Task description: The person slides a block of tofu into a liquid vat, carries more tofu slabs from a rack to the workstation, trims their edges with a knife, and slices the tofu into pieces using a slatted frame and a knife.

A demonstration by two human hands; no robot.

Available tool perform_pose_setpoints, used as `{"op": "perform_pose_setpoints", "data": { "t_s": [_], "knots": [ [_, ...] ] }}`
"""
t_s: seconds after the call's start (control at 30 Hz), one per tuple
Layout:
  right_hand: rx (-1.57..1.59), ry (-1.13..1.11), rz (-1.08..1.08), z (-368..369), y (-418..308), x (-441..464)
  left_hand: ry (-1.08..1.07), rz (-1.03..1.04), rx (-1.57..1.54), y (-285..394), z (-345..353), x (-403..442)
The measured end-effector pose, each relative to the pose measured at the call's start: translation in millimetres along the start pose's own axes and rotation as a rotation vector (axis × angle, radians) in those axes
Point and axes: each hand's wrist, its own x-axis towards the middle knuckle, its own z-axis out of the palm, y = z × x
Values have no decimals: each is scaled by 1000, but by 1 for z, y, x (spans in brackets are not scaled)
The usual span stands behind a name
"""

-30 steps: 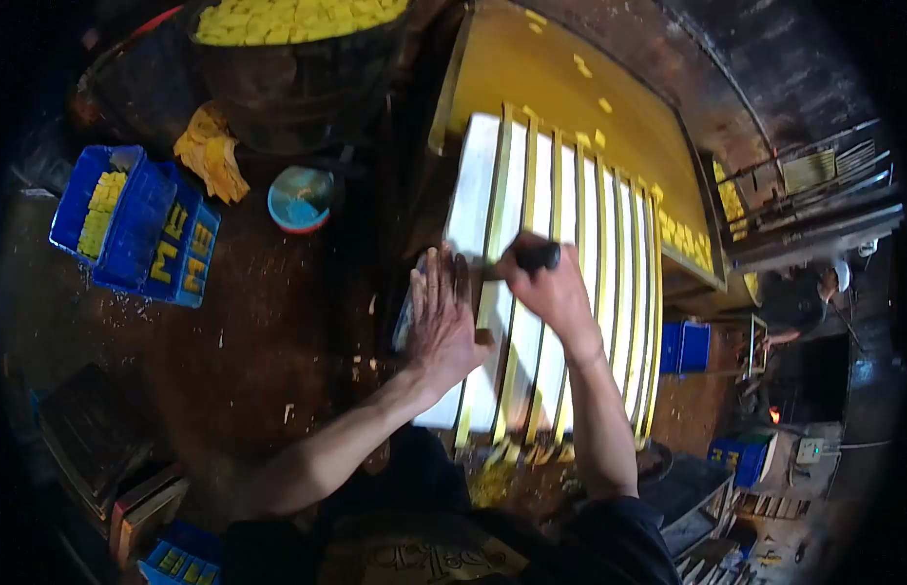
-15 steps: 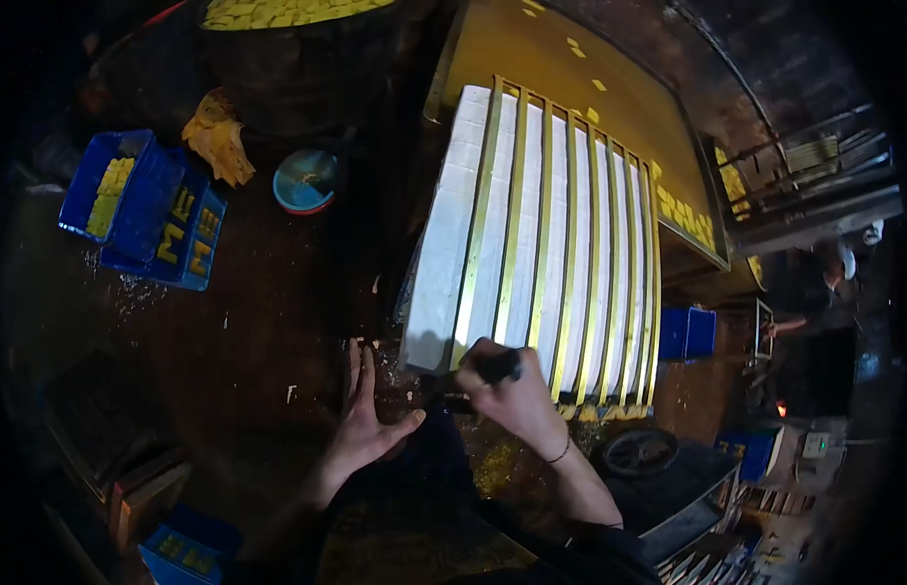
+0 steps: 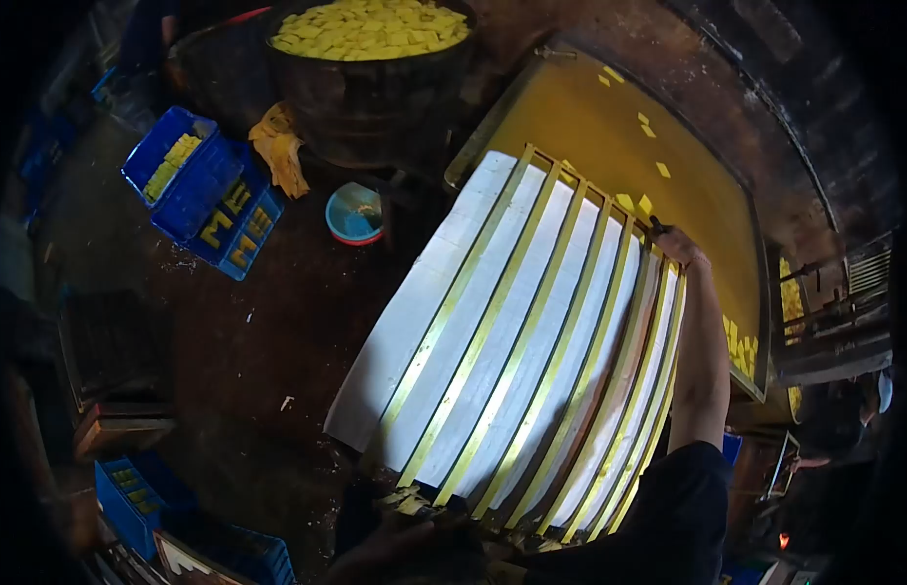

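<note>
A large white slab, like tofu (image 3: 414, 302), lies in front of me. Over it rests a yellowish slatted frame (image 3: 517, 327), its long bars running from the near edge to the far edge. My right hand (image 3: 679, 248) is closed at the frame's far right corner, with the dark end of a handled tool (image 3: 657, 226) showing at its fingers; any blade is hidden. In deep shadow by the near edge is my left hand (image 3: 383, 548), its fingers hard to make out. A darker gap shows between two bars on the right.
Beyond the slab stands a wide vat of yellow liquid (image 3: 570, 107) with floating yellow pieces. A dark pot (image 3: 366, 107) holds many yellow pieces. Left are blue crates (image 3: 214, 210), a yellow-brown cloth (image 3: 278, 146) and a round basin (image 3: 354, 214). More blue crates (image 3: 132, 497) stand lower left.
My right hand has moved from the slab's near edge to its far right corner with the dark-handled tool. The left hand has moved down into shadow at the near edge. The view has shifted.
</note>
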Motion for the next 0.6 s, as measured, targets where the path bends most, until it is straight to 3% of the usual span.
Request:
{"op": "perform_pose_setpoints", "data": {
  "t_s": [0.07,0.13,0.2,0.23,0.27,0.33,0.37,0.47,0.5,0.53,0.6],
  "knots": [
    [-137,45,18,-6,14,9,-17,-3,-92,0,16,5],
    [177,-14,-274,-22,40,32,49,-73,-10,-16,1,18],
    [159,-30,-142,-137,-12,-51,103,-166,68,-25,-11,16],
    [150,-38,-76,-198,-42,-96,101,53,208,-25,-16,10],
    [259,92,-100,-227,-40,-127,95,273,344,-24,-25,3],
    [421,319,-205,-281,-44,-199,101,447,213,-24,-70,1],
    [440,329,-327,-293,-63,-250,100,527,94,-25,-103,1],
    [373,100,-492,-280,-131,-387,84,768,-344,-17,-228,4],
    [364,1,-548,-259,-164,-427,323,726,-271,-28,-279,8],
    [364,-95,-608,-232,-199,-459,315,757,-362,-58,-354,24],
    [430,-251,-695,-158,-265,-496,694,656,-266,-72,-360,1]
  ]
}}
